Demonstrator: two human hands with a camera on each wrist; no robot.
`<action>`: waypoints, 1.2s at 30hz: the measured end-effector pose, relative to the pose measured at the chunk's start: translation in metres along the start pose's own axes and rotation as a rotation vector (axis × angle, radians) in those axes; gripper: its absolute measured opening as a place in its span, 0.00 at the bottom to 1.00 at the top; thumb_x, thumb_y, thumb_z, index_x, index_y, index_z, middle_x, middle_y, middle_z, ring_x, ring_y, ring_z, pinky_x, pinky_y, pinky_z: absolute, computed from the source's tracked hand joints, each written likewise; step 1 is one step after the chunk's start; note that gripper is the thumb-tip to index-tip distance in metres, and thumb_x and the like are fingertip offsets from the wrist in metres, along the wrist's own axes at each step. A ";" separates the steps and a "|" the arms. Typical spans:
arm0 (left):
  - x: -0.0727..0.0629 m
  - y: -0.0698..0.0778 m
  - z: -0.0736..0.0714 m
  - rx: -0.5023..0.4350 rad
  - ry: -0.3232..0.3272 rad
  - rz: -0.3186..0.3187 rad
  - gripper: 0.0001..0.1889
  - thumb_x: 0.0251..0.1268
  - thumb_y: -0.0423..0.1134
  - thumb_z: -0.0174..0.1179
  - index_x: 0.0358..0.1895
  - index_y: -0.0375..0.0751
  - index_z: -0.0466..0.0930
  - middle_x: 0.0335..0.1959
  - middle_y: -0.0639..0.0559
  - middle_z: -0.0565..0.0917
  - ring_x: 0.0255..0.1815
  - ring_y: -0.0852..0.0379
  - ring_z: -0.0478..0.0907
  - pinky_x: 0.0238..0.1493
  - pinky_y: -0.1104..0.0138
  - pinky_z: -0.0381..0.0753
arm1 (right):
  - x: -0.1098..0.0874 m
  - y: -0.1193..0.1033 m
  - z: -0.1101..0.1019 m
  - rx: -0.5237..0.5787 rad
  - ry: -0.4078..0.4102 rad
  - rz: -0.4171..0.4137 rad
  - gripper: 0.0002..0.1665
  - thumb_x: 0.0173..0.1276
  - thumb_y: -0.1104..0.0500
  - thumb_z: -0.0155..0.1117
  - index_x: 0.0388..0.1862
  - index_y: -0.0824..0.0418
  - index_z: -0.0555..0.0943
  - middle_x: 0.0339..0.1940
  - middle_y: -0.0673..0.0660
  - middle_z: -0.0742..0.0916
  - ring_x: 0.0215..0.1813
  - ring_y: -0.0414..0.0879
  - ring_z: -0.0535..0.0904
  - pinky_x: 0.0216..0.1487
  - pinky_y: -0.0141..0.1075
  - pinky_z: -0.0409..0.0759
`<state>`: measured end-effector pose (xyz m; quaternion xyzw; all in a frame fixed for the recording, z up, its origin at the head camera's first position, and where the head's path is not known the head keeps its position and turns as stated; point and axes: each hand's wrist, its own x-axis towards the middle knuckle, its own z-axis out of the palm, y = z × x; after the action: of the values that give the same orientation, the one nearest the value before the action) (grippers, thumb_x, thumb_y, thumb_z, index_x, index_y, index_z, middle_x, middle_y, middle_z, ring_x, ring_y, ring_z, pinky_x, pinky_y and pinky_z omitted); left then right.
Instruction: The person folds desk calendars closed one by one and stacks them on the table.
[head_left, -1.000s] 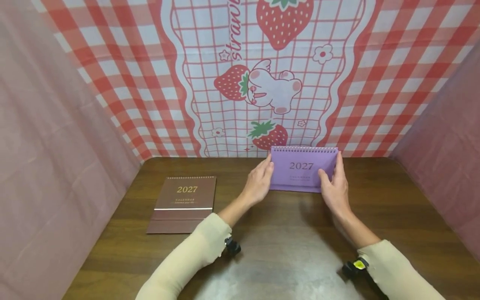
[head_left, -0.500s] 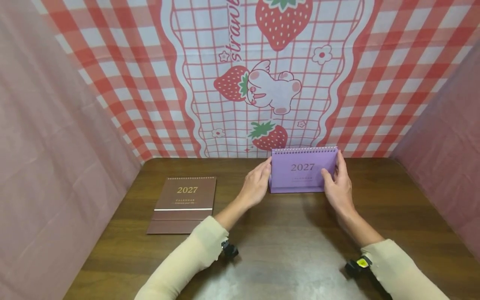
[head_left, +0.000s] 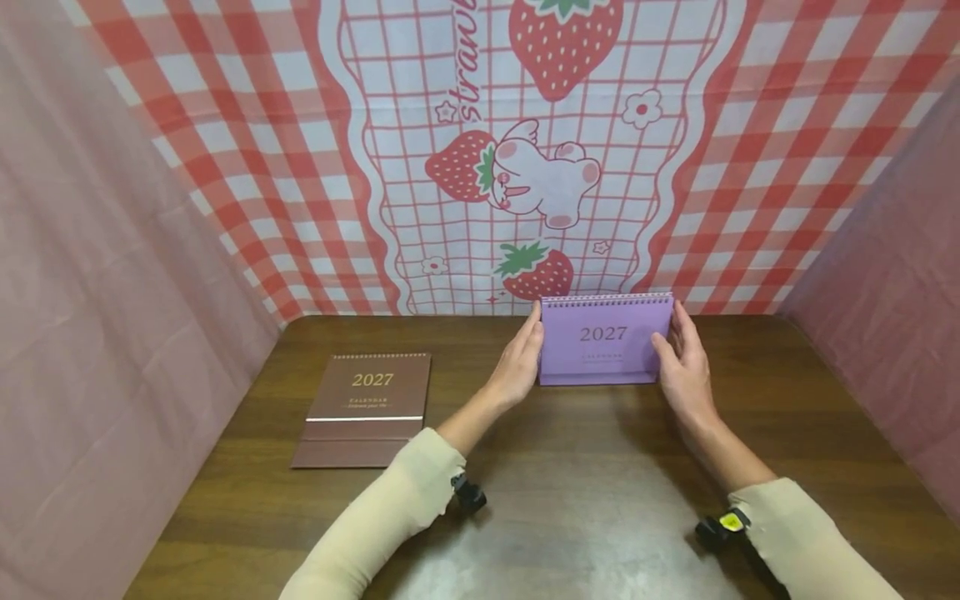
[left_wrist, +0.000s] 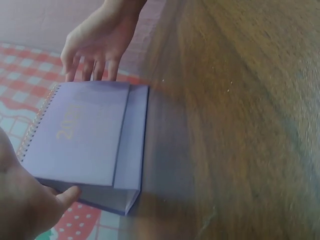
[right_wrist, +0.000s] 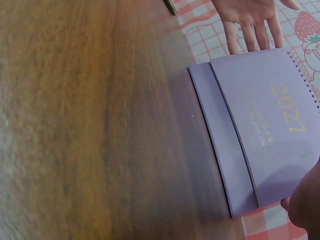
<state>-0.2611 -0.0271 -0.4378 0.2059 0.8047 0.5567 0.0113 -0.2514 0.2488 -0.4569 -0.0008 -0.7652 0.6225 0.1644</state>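
Observation:
A purple 2027 desk calendar (head_left: 603, 354) stands upright like a tent at the back of the table, its spiral binding on top. My left hand (head_left: 516, 360) lies along its left side, fingers extended. On the opposite side is my right hand (head_left: 686, 371), its thumb by the front right edge. The left wrist view shows the right hand's fingers (left_wrist: 99, 67) straight at the far side of the calendar, whose tented base gapes at the near end. From the right wrist, the left hand (right_wrist: 250, 17) appears with straight, spread fingers at the calendar's other side.
A brown 2027 desk calendar (head_left: 367, 404) lies on the left of the wooden table (head_left: 570, 500), close to my left sleeve. Behind the table hangs a red-and-white strawberry cloth (head_left: 420, 208). Pink curtains (head_left: 112, 333) flank both sides.
The purple calendar has turned slightly and now faces more squarely forward. My right thumb has slid off its front face toward the right edge, and the right hand has shifted slightly right.

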 end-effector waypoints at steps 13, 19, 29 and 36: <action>0.000 -0.001 0.004 -0.008 -0.001 0.020 0.37 0.96 0.52 0.24 0.93 0.32 0.39 0.97 0.44 0.41 0.99 0.46 0.42 0.99 0.54 0.41 | -0.001 -0.001 0.002 0.033 -0.024 0.016 0.43 0.91 0.61 0.54 0.97 0.53 0.51 0.96 0.60 0.63 0.96 0.56 0.58 0.89 0.22 0.63; 0.001 -0.002 0.002 -0.009 0.011 0.046 0.37 0.96 0.52 0.23 0.92 0.30 0.41 0.96 0.41 0.44 0.99 0.44 0.44 0.99 0.51 0.43 | -0.001 -0.002 0.004 0.039 -0.005 -0.002 0.43 0.89 0.65 0.54 0.96 0.55 0.54 0.94 0.66 0.66 0.93 0.56 0.63 0.86 0.20 0.67; -0.002 -0.004 -0.009 0.006 0.027 0.023 0.37 0.96 0.55 0.24 0.94 0.35 0.40 0.97 0.42 0.45 0.98 0.41 0.48 0.99 0.52 0.45 | -0.007 -0.009 0.015 0.108 -0.031 0.030 0.43 0.89 0.65 0.53 0.96 0.57 0.53 0.94 0.65 0.66 0.94 0.58 0.62 0.81 0.17 0.70; -0.007 -0.009 -0.019 0.018 0.053 0.015 0.37 0.96 0.55 0.21 0.94 0.37 0.40 0.97 0.41 0.46 0.98 0.40 0.48 0.99 0.49 0.46 | -0.012 -0.012 0.026 0.122 -0.046 0.031 0.42 0.89 0.65 0.53 0.96 0.57 0.54 0.94 0.66 0.66 0.94 0.59 0.61 0.84 0.20 0.69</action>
<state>-0.2618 -0.0489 -0.4403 0.1971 0.8081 0.5549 -0.0161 -0.2438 0.2192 -0.4528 0.0116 -0.7294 0.6701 0.1369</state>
